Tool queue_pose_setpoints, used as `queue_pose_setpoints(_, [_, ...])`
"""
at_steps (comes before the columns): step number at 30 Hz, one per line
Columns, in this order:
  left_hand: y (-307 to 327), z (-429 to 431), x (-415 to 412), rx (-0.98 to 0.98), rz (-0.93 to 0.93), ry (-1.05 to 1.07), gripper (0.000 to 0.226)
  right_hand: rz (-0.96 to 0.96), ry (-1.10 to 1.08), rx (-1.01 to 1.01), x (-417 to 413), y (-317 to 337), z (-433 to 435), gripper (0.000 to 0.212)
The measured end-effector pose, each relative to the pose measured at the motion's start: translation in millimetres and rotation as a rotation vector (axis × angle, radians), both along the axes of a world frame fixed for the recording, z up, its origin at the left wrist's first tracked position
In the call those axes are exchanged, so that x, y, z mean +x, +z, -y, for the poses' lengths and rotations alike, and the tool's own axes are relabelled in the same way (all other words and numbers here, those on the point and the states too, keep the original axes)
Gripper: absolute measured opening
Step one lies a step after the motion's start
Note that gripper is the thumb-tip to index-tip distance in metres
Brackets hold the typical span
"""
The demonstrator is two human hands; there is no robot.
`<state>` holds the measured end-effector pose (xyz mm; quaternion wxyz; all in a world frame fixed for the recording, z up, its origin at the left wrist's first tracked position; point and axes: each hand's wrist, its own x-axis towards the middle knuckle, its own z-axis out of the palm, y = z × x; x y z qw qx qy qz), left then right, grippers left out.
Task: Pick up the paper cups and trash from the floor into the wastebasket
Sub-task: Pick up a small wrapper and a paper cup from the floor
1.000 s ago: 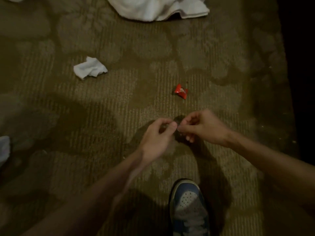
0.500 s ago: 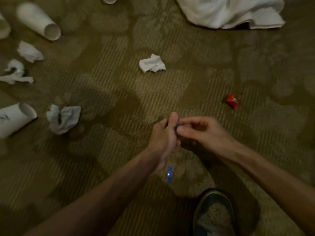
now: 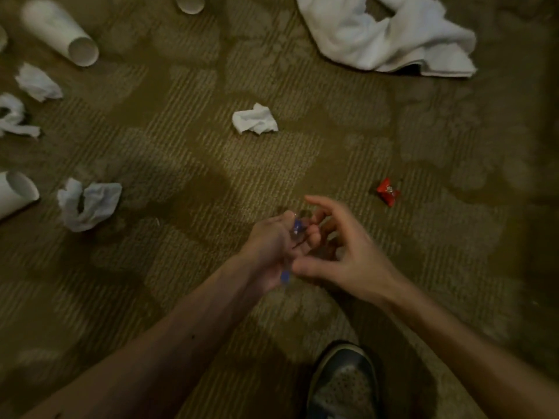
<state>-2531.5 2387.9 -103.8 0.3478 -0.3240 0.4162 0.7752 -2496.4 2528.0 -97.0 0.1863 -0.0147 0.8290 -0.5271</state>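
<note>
Gripping a blue scrap (image 3: 295, 228), left hand (image 3: 267, 252) — right hand (image 3: 343, 255) splayed beside

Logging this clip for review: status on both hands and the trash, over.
Left hand grips small blue-and-clear plastic scrap. Right hand open beside it. Red crumpled wrapper, white paper cups, crumpled white tissues on carpet. Wastebasket not in view.

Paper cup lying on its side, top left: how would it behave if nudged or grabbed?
Lying on its side, the paper cup would probably roll when nudged. Empty and thin-walled, it likely feels light and may crush under a firm grip.
</note>
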Motion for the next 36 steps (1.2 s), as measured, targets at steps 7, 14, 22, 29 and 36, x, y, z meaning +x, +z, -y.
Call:
queue_pose_setpoints(7, [-1.2,-27.8,-9.1,-0.204,-0.025,-0.194,0.026,-0.128,-0.335,0.548,-26.7,-26.3,-73.7,0.045])
queue_pose_setpoints(14, [-4.5,-36.8,-7.7,-0.282,-0.067,-0.236,0.033,-0.037,-0.169,0.757,-38.5,-58.2,-95.3,0.037])
queue_pose_setpoints(22, [-40.0,-1.6,-20.3,-0.746,-0.347,-0.347,0.048,-0.171,-0.004,0.605,-72.4,-47.5,-52.0,0.023])
queue_pose_setpoints(29, [-47.1,63.3,-33.9,-0.781,-0.578,-0.394,0.056,-0.354,0.044,0.493,-148.3,-35.6,38.1,0.039])
queue_pose_setpoints(36, [-54.9,113.4,-38.1,-0.795,-0.579,-0.416,0.042,-0.418,0.119,0.694,-196.0,-52.8,84.7,0.036])
